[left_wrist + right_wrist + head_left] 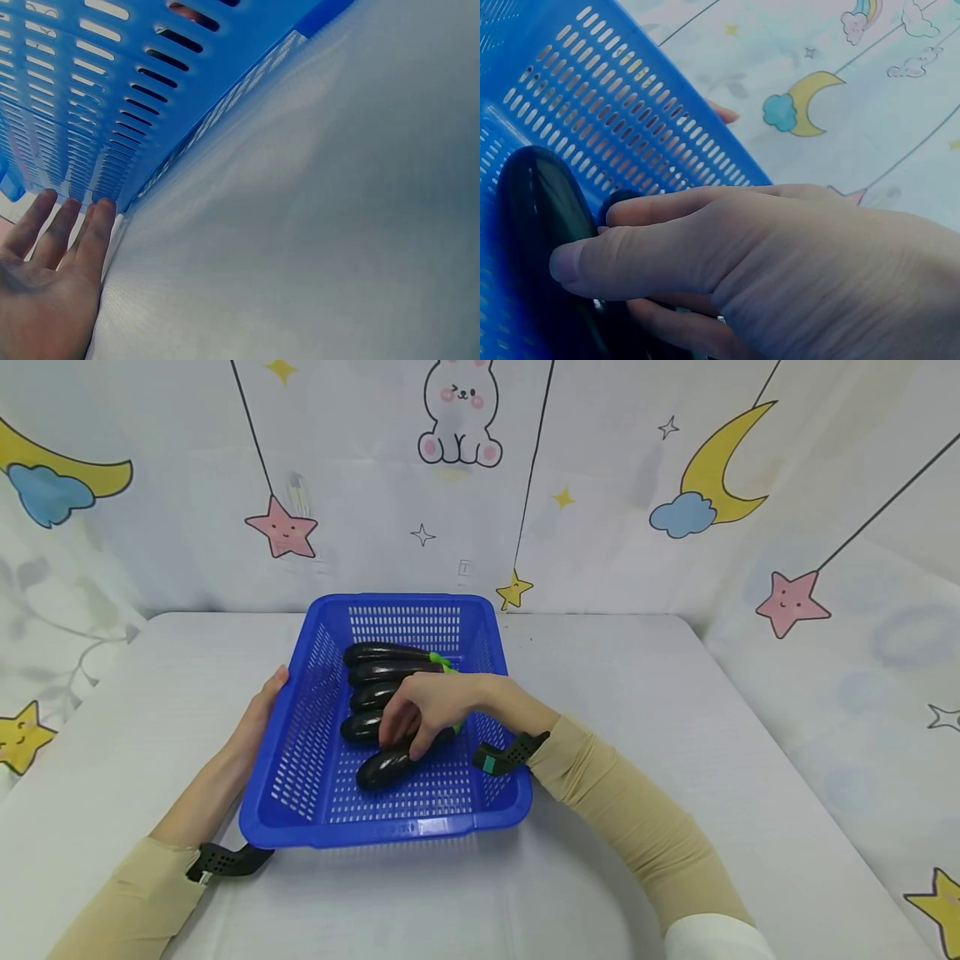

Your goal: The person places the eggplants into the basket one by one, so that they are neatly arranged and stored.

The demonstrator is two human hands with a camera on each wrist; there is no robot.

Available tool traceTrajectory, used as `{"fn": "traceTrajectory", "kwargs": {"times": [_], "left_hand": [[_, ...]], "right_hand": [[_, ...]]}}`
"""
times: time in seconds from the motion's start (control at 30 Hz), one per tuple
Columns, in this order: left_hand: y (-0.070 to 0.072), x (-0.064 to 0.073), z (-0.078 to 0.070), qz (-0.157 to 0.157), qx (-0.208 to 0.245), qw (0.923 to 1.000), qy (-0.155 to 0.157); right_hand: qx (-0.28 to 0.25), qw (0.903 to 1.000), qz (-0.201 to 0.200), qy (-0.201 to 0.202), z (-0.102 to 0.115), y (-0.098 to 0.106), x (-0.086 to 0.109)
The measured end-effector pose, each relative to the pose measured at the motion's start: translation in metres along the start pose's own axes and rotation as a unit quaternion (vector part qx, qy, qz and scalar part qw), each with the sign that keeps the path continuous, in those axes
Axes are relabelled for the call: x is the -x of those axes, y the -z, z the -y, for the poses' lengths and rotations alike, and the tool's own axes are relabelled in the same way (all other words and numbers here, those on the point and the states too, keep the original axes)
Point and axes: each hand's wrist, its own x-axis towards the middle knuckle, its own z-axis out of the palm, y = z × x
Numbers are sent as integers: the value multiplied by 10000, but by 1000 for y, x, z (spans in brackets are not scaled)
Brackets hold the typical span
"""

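Several dark, glossy eggplants lie side by side in a blue plastic basket, their green stem ends to the right. My right hand reaches in from the right and grips the nearest eggplant, thumb on its near side. In the right wrist view the thumb presses along that eggplant; the other fingertips are partly hidden behind the hand. My left hand is at the basket's left side, outside it. From the left wrist, its fingers look extended against the slotted outer wall.
The basket stands on a table with a white cover. Behind it hangs a pale cloth backdrop printed with a rabbit, moons and stars. Black bands circle both wrists over beige sleeves.
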Motion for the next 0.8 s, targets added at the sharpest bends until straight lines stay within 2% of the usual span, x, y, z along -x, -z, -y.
{"fn": "traceTrajectory", "kwargs": {"times": [0.27, 0.57, 0.8], "left_hand": [[-2, 1, -3, 29, -9, 10000, 62], [-4, 2, -6, 33, 99, 9999, 113], [-3, 2, -5, 1, 99, 9999, 107]], "right_hand": [[96, 9998, -68, 134, 1, 0, 1], [107, 9984, -281, 471, 0, 1, 1], [272, 9978, -493, 355, 7, 7, 5]]}}
